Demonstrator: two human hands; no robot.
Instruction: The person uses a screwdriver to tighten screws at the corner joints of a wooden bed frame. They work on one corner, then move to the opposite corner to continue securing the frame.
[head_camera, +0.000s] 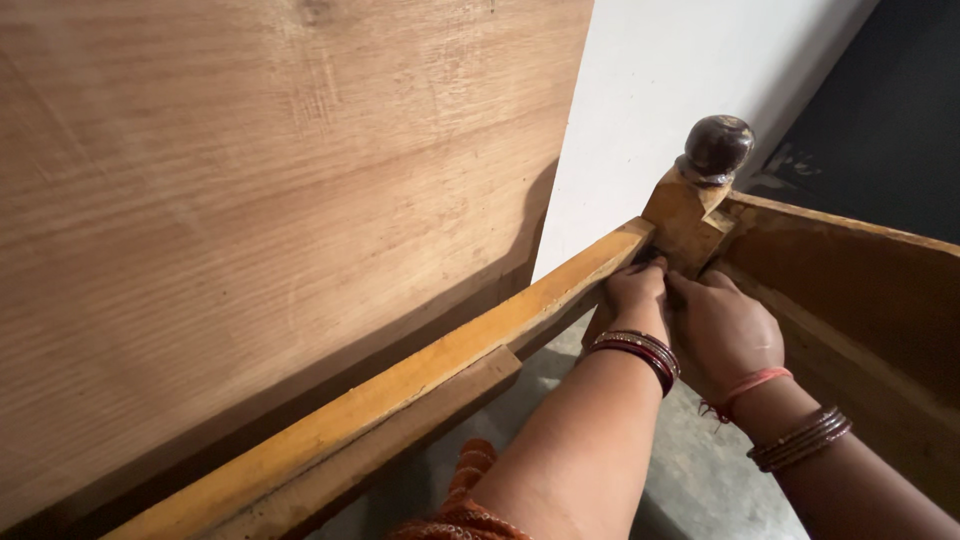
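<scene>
Both hands at the corner post (682, 225) of a wooden bed frame, far right of centre. Left hand (634, 300) pressed against the joint where the yellow side rail (420, 385) meets the post; fingers (645, 268) curled narrow at the joint, on something small and dark, kind not discernible. Right hand (722, 335) just beside, touching the left, fingers bent toward the same spot; grip hidden, cannot tell. Dark round knob (718, 147) atop the post. End board (850, 290) running right. Large plywood sheet (260, 200) leaning at left, behind the rail. Rail seated against post; work at joint in progress, no slats or mattress visible inside the frame. Grey floor (700, 470) below.
</scene>
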